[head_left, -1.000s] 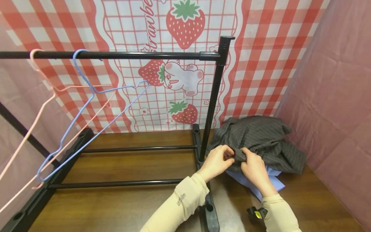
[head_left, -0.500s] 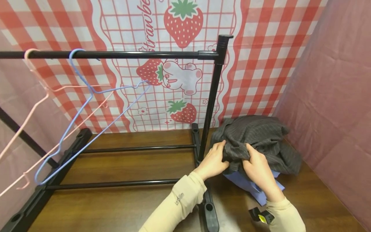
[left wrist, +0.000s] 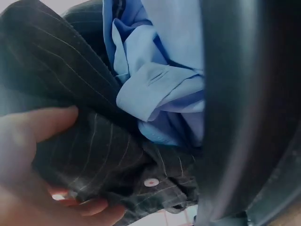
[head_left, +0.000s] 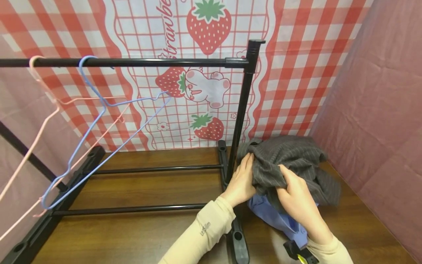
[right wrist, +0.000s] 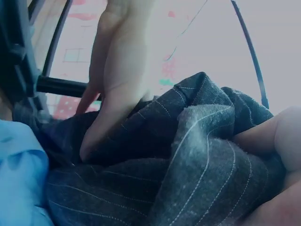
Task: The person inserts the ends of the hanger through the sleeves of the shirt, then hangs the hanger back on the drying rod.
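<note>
A dark grey pinstriped shirt (head_left: 290, 150) lies bunched at the right of the rack, partly lifted at its near side. My left hand (head_left: 239, 183) holds its left part; in the left wrist view the thumb (left wrist: 56, 123) lies over the cloth and the fingertips come out below it, near a pale button (left wrist: 151, 182). With the thumb on top, my right hand (head_left: 300, 196) grips a fold of the same shirt, its other fingers hidden by cloth. A light blue shirt (head_left: 271, 214) lies crumpled underneath, a buttonhole showing in the left wrist view.
Just left of the hands stands the black clothes rack's post (head_left: 241, 117) on its foot (head_left: 240, 244). A blue hanger (head_left: 99, 113) and a pink hanger (head_left: 44, 123) hang on the rail (head_left: 158, 62). A pink curtain (head_left: 372, 110) borders the right side.
My left hand has moved from pinching a small edge to holding a wider part of the pinstriped shirt. The right hand has drawn slightly nearer, and more of the blue shirt shows.
</note>
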`<state>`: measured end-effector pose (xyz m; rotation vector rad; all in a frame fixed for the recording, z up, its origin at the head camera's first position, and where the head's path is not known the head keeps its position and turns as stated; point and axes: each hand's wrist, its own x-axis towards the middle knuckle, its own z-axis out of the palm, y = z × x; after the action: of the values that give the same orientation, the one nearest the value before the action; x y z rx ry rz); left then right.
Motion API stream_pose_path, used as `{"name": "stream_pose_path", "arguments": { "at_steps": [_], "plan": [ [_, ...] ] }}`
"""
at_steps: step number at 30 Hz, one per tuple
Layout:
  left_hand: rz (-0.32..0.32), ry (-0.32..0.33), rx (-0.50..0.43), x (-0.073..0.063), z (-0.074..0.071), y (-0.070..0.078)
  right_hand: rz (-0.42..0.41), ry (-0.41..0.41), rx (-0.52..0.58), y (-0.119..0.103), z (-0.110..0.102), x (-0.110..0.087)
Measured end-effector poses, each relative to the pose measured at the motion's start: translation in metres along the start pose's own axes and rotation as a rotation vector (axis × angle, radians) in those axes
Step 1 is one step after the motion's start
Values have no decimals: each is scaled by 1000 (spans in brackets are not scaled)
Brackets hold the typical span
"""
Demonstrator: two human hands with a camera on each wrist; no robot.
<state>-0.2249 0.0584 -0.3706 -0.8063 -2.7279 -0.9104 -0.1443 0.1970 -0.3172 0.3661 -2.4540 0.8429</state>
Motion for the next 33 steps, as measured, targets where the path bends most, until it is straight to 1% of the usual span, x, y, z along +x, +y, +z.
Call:
{"name": "stream_pose_path", "arguments": {
  "at_steps": [2,5,8,11,17,19,22,24,27,30,33],
  "plan": [
    [26,48,-6,0,-1,0,-26,30,-20,-6,-1,-2],
    [48,100,-9,-1,-3,1,-59,65,-38,-14,-3,-6],
    [54,140,28,-2,-6,3,-73,65,-39,-20,-6,-10],
    [73,171,43,-3,-9,6,-78,59,-38,-24,-9,-12],
    [174,223,54,-1,-15,7,-93,86,-23,-24,-11,-12],
    [187,255,31,0,-17,7,-98,95,-20,-22,-11,-11],
    [176,315,-38,0,-22,8,-100,112,-24,-17,-8,-9],
    [179,349,-79,0,-25,8,-105,138,-44,-10,-5,-8],
    [195,389,-117,0,-29,11,-87,166,-83,2,1,-4],
    [228,417,-135,-1,-32,17,-46,167,-155,19,7,-1],
    [283,408,-114,-5,-34,26,2,149,-209,33,12,1]
  ]
}}
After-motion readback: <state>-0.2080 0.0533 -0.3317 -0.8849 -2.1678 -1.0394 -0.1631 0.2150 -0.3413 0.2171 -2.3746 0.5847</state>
